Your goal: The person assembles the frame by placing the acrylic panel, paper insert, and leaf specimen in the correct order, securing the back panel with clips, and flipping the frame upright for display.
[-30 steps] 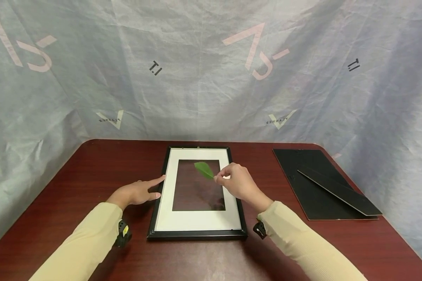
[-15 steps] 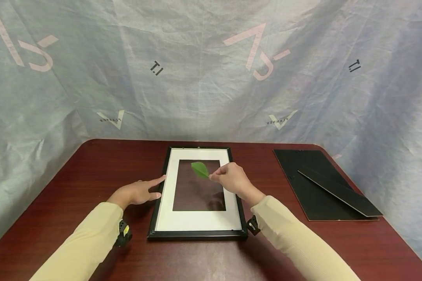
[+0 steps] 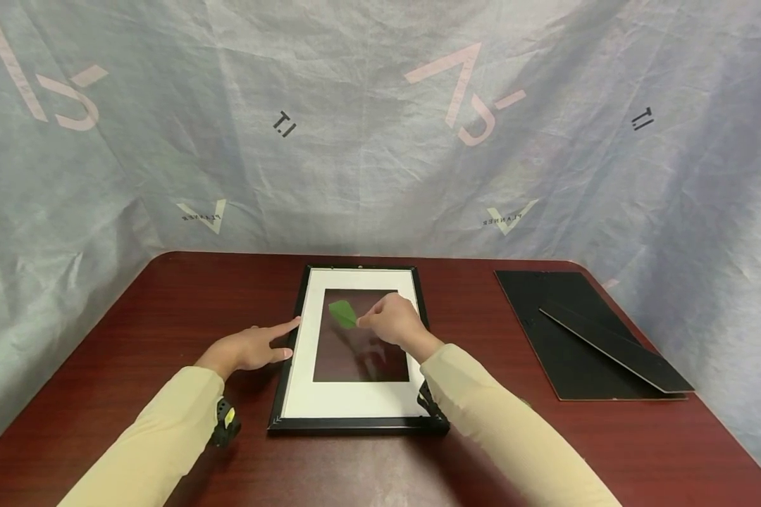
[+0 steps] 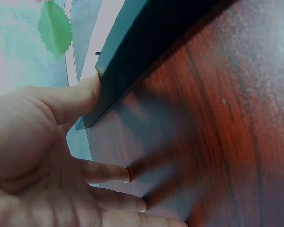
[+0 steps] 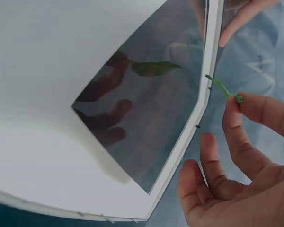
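A black picture frame (image 3: 355,425) lies flat on the table, its white mat (image 3: 349,400) bordering a dark, glossy window (image 3: 339,362). Over that window my right hand (image 3: 394,322) pinches a green leaf (image 3: 342,314) by its stem between thumb and forefinger. In the right wrist view the leaf (image 5: 221,87) shows nearly edge-on, and its reflection appears in the glossy pane. My left hand (image 3: 244,348) rests at the frame's left side, fingers extended. The left wrist view shows the thumb (image 4: 83,97) against the frame's outer edge (image 4: 123,56), with other fingertips low over the wood.
At the right of the reddish-brown table (image 3: 184,296) lies a black backing board (image 3: 533,296). A narrower black flap (image 3: 615,345) slants up across it. A grey printed cloth (image 3: 368,176) hangs behind the table and along its sides.
My right hand has moved left and slightly down with the leaf, from the window's right side toward its upper left part. The left hand and the frame have stayed in place.
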Available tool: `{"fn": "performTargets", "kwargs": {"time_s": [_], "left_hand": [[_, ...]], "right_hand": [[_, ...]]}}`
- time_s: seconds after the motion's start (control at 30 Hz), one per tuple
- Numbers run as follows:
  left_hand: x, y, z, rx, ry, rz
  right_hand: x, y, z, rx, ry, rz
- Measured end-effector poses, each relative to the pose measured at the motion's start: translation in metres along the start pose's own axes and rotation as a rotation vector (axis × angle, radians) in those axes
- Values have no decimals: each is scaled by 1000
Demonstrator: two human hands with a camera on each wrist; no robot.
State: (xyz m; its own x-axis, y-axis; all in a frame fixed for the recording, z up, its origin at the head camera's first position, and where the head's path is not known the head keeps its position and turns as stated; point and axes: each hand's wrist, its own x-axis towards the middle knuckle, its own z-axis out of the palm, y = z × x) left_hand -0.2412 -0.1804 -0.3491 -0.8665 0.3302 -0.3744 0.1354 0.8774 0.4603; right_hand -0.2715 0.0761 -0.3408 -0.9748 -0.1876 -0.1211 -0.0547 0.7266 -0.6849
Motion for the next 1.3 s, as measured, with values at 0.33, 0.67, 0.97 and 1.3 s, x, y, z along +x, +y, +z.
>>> {"fn": "performTargets", "kwargs": {"time_s": [0.33,0.67,0.97,1.3], "left_hand": [[-1,2,0,7,8,-4],[-1,1,0,2,7,-5],[0,0,1,3,5,1],[0,1,-1,-14,-3,-15]], "right_hand": [[2,-1,8,-97,-18,33],[-2,0,16,-457,57,-88],[-6,-2,27,-690,127,-194],[-1,-1,31,-644,160,-240]]}}
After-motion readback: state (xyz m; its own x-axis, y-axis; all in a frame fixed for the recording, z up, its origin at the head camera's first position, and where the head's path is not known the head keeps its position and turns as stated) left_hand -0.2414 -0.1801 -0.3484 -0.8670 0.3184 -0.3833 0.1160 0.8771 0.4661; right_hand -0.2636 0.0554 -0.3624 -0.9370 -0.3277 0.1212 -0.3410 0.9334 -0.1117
